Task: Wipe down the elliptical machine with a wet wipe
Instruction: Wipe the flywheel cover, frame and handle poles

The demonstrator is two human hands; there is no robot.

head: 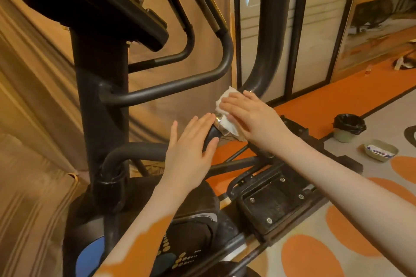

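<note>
The black elliptical machine [101,101] fills the left and middle of the head view, with its console at top left and curved handlebars. A white wet wipe [227,96] lies over the shiny joint of the moving arm bar [265,56]. My right hand [249,114] presses the wipe against that joint with straight fingers. My left hand [191,141] rests flat on the black bar just below the joint, thumb under it. The black pedal [272,202] sits low, under my right forearm.
A small bin with a black liner [349,127] and a green tray holding a wipe pack [380,149] stand on the grey and orange floor at right. Mirrored closet doors [315,40] rise behind the machine. Beige curtains hang at left.
</note>
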